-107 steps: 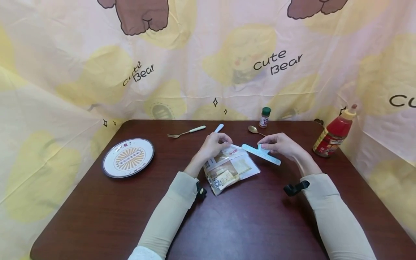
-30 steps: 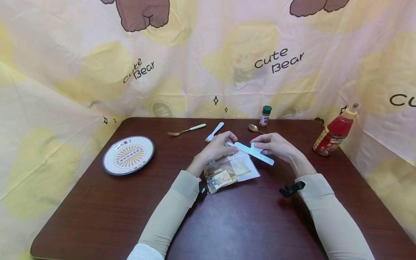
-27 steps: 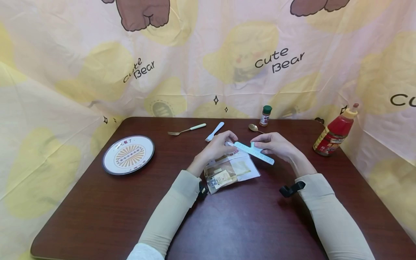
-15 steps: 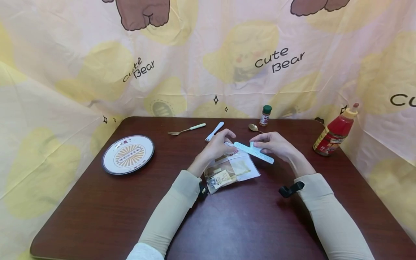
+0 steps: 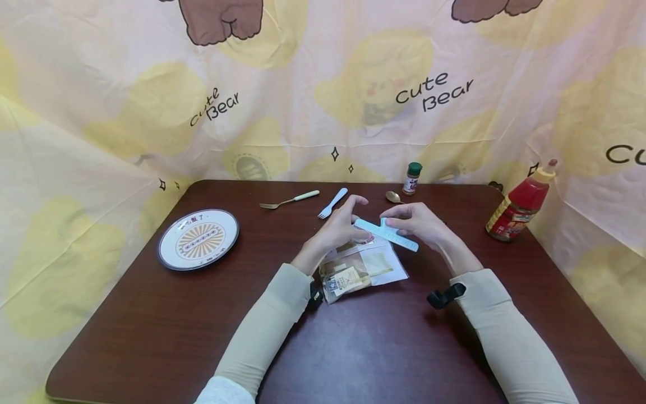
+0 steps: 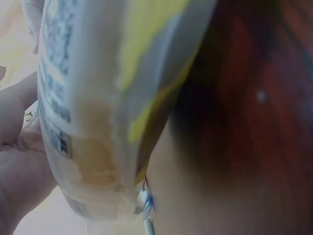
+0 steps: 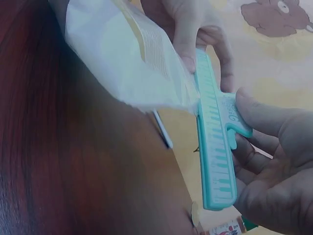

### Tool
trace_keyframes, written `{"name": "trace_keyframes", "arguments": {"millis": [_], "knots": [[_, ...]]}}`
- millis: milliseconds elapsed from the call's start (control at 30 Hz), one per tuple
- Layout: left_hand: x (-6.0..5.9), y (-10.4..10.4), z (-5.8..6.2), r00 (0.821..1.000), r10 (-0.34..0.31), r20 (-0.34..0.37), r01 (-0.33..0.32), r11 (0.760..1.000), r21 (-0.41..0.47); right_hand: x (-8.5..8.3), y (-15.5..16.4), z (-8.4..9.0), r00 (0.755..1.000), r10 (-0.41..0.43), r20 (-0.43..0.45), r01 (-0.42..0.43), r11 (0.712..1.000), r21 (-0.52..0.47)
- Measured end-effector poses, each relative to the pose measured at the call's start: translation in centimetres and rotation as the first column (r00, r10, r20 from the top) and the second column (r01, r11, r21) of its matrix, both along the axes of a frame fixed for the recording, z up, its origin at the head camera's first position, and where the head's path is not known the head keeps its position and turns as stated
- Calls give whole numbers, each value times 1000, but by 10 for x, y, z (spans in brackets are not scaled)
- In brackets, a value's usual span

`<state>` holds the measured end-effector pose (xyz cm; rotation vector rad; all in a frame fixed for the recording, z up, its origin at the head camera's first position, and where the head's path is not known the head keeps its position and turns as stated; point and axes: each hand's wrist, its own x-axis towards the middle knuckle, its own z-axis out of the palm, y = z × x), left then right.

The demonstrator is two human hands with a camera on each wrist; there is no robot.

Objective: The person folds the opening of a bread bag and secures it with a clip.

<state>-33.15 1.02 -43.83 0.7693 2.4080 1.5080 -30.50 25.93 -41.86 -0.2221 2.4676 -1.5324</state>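
A clear and white food bag (image 5: 375,264) with a printed label hangs tilted over the middle of the table. My left hand (image 5: 335,230) holds it near its top edge, the index finger raised and curved; in the left wrist view the bag (image 6: 93,122) fills much of the picture. My right hand (image 5: 421,224) pinches the tab of a turquoise bag clip (image 5: 387,234) between thumb and fingers. In the right wrist view the clip's long bar (image 7: 212,142) meets the bag's edge beside my left thumb. Whether the edge lies between the bars, I cannot tell.
A patterned plate (image 5: 198,240) sits at the left of the brown table (image 5: 202,331). Farther back lie a metal fork (image 5: 290,200), a pale blue fork (image 5: 333,203) and a spoon (image 5: 393,197). A green-capped jar (image 5: 411,178) and a red sauce bottle (image 5: 521,202) stand right.
Since 3.6 s ago the clip and my right hand have moved left, up against the bag's top. My left index finger has lifted away from the thumb, and the pale blue fork shows more fully.
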Motion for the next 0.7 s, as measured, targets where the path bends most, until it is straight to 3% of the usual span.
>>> {"name": "trace_keyframes", "arguments": {"millis": [233, 333, 700], "knots": [[-2, 0, -1, 993, -79, -87, 75, 996, -51, 3, -12, 4, 998, 15, -69, -11, 998, 58], [-1, 1, 0, 992, -104, -78, 100, 994, -51, 5, -15, 6, 994, 21, -104, -13, 997, 82], [1, 2, 0, 993, -102, -61, 99, 994, -38, 7, -19, 1, 985, -20, -172, 24, 999, 22]]}}
